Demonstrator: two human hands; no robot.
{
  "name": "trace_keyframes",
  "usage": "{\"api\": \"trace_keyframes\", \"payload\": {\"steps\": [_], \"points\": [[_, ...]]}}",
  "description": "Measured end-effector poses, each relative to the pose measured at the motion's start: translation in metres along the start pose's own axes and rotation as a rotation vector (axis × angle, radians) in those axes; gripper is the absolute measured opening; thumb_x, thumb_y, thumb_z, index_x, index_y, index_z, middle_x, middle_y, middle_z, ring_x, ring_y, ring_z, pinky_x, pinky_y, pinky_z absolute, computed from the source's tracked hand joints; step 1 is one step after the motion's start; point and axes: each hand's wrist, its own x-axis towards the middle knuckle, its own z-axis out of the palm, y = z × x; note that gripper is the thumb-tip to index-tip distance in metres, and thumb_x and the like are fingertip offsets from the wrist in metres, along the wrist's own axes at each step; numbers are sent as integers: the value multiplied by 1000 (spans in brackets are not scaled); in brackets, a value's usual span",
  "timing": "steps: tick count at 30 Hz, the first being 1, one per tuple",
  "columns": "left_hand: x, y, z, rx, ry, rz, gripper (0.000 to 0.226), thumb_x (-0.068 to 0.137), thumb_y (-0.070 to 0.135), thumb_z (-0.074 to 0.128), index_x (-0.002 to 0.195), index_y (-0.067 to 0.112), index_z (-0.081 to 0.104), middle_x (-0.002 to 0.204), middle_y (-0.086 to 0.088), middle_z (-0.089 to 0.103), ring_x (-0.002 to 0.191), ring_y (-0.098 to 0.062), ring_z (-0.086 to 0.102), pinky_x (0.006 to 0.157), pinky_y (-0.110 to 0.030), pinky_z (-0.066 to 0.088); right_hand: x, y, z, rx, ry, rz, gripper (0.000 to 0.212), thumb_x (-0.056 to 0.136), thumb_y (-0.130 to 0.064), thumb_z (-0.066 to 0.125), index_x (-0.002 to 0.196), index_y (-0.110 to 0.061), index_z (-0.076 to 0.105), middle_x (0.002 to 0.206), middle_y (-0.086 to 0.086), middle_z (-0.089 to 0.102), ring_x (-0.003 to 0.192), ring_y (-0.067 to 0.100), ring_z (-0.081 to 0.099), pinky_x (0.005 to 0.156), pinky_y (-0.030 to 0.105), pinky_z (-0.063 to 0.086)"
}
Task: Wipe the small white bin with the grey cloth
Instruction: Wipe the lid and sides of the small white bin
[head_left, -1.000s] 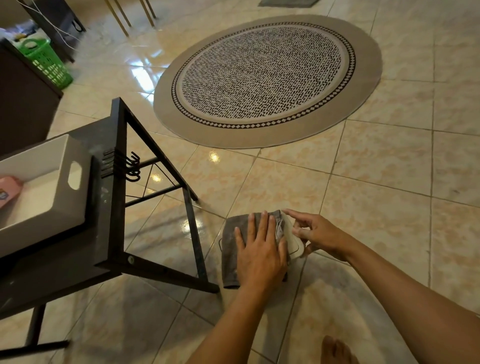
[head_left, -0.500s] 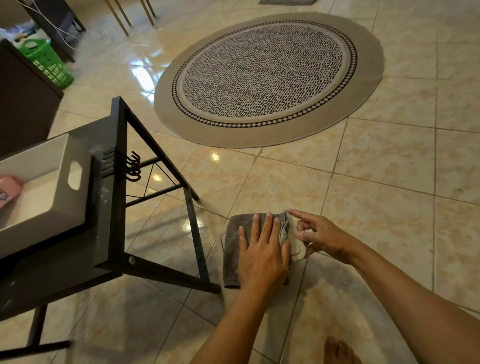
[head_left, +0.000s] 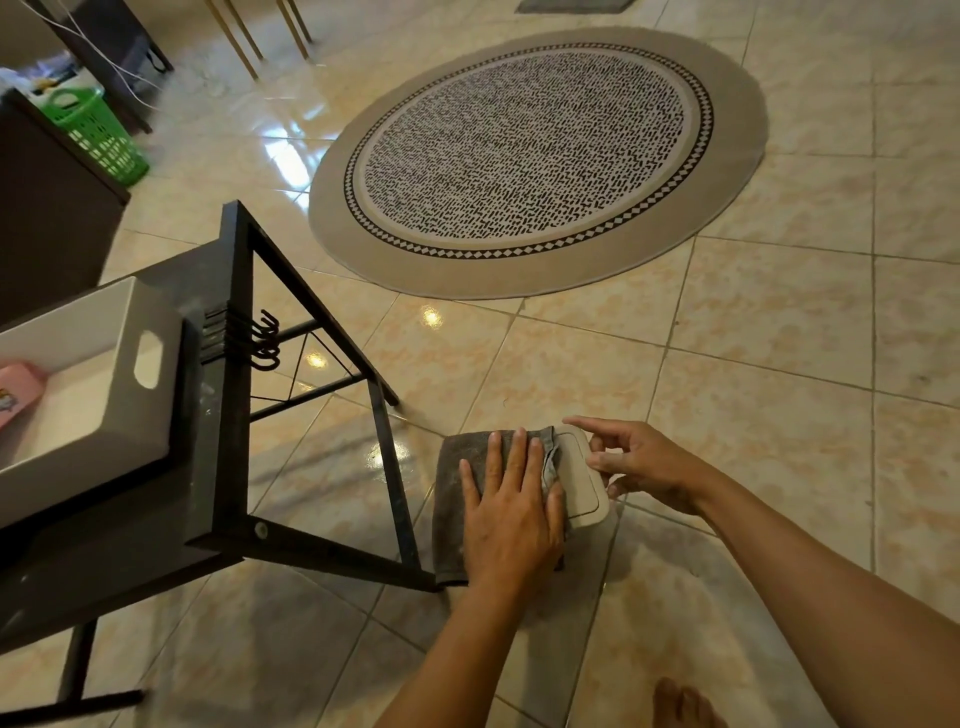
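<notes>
Two hands at work low over the tiled floor (head_left: 779, 364). Left hand (head_left: 511, 512) spread flat, fingers open, pressing the grey cloth (head_left: 452, 499) down onto the top of the small white bin (head_left: 584, 480); gripping nothing, just bearing down. Right hand (head_left: 641, 462) just beside it, fingers loosely curled against the bin's far edge, forefinger stretched out along the rim, steadying rather than fully clasping. Only a strip of white lid showing between the two hands, with the rest hidden under cloth and palm. Just left of the left hand, the leg of the black metal frame (head_left: 395, 488), nearly touching the hanging cloth edge. Likely risks: glossy tiles letting the light bin skid away under a firm sideways stroke, given so light a hold on the right; cloth snagging on the frame leg during a leftward pass; bunched cloth near the thumb skipping the lid's recessed border.
</notes>
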Motion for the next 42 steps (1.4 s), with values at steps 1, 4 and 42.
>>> {"api": "trace_keyframes", "payload": {"steps": [1,4,42], "points": [[-1,3,1,9,-9,-10,67,96,55,-2,154,23,11,161,0,2,147,-23,-11,116,-54,-8,0,0,0,-9,-4,1,54,93,-3,56,142,-25,49,87,5,46,74,14,59,62,25,54],[5,13,4,2,-12,-2,63,99,53,8,154,23,11,162,0,2,147,-24,-11,115,-54,-8,2,-3,0,-26,-26,15,56,93,-3,57,142,-28,47,89,5,46,73,14,62,64,26,56],[10,34,4,-33,10,13,61,100,52,6,154,23,11,161,2,3,147,-24,-11,115,-55,-6,1,-3,3,41,18,-55,52,90,7,57,135,-18,55,112,7,62,83,21,70,68,33,59]]}}
